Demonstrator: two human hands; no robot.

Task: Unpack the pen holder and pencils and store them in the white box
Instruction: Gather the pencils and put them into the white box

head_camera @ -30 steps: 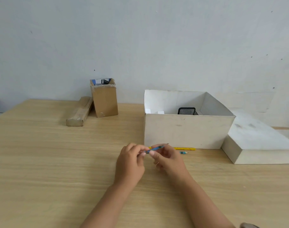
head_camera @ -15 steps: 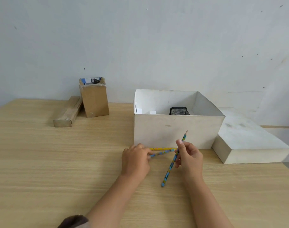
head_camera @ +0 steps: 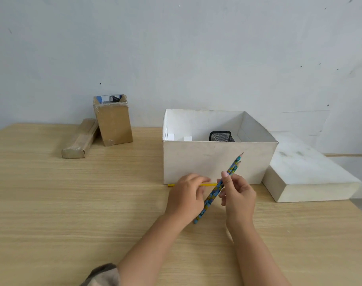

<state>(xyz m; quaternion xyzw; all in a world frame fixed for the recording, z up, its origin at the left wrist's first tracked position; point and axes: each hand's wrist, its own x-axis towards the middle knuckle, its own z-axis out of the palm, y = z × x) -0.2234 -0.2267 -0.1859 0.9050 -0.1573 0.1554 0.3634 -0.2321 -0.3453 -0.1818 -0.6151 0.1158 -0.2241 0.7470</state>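
The open white box [head_camera: 196, 162] stands on the wooden table, and the black mesh pen holder [head_camera: 221, 136] sits inside it near the back. My right hand [head_camera: 238, 197] grips two blue patterned pencils [head_camera: 233, 168] side by side, tips slanting up to the right in front of the box's front wall. A yellow pencil [head_camera: 209, 184] lies flat on the table at the foot of the box. My left hand [head_camera: 186, 197] rests over its middle with the fingers curled onto it.
The white box lid [head_camera: 303, 172] lies upside-up to the right of the box. At the back left stand an opened brown cardboard carton [head_camera: 114, 122] and a long flat brown package [head_camera: 81, 139] leaning beside it. A grey wall runs behind the table.
The second blue pencil has passed from my left hand into my right, which now holds both. My left hand has settled onto the yellow pencil by the box.
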